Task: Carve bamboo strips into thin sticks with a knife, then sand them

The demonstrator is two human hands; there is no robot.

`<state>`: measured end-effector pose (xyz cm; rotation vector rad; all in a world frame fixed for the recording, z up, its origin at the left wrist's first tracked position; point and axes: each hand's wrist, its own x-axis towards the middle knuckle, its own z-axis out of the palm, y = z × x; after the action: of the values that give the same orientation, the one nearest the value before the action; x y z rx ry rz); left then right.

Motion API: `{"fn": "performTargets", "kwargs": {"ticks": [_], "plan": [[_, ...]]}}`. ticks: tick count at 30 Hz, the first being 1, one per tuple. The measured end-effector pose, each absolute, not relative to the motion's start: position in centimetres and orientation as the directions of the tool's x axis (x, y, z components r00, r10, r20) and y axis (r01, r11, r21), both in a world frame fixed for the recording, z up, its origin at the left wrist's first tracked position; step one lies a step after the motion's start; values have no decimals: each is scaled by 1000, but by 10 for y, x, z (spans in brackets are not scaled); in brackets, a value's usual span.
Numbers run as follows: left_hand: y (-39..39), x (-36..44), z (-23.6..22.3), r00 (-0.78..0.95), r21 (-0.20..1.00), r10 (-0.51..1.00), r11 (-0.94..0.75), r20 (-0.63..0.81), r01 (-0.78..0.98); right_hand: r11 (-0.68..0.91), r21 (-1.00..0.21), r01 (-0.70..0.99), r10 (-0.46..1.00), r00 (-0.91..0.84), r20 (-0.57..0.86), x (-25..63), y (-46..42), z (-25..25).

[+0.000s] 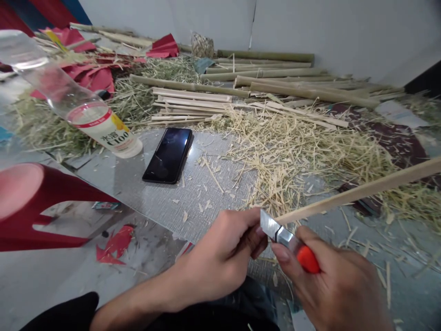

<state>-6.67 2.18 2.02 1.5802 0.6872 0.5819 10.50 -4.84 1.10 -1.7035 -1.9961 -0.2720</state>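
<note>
My right hand [339, 280] is closed around a utility knife [287, 239] with a red slider and a short metal blade out. The blade lies across the near end of a pale bamboo strip [351, 195], close to the fingers of my left hand. That strip slants up to the right edge of the view. My left hand [230, 253] is closed with fingers curled at the strip's near end, which is partly hidden behind the blade and fingers. Thin bamboo shavings [279, 170] are heaped just beyond both hands.
A black phone [167, 155] lies on the grey mat [206, 207]. Left of it stands a clear plastic bottle [86, 105], near a red stool [51, 207]. Split bamboo strips [193, 103] and bamboo poles [268, 56] lie along the wall. Red paper scraps [115, 243] are on the floor.
</note>
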Motion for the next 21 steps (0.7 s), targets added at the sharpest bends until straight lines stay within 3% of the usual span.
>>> {"fn": "performTargets", "kwargs": {"ticks": [6,9,15,21], "plan": [[19,-69,20,661,956,745,-248,86,154,138,-191,972,890,-37,455,102,-49,5],[19,-70,22,655,939,750,-283,90,195,100,-147,984,886,-21,464,105,-51,2],[21,-74,26,676,939,735,-198,-48,282,118,-31,992,888,-92,451,119,-53,6],[25,-72,26,711,969,691,-64,-129,237,105,85,991,925,-129,357,117,-57,8]]}}
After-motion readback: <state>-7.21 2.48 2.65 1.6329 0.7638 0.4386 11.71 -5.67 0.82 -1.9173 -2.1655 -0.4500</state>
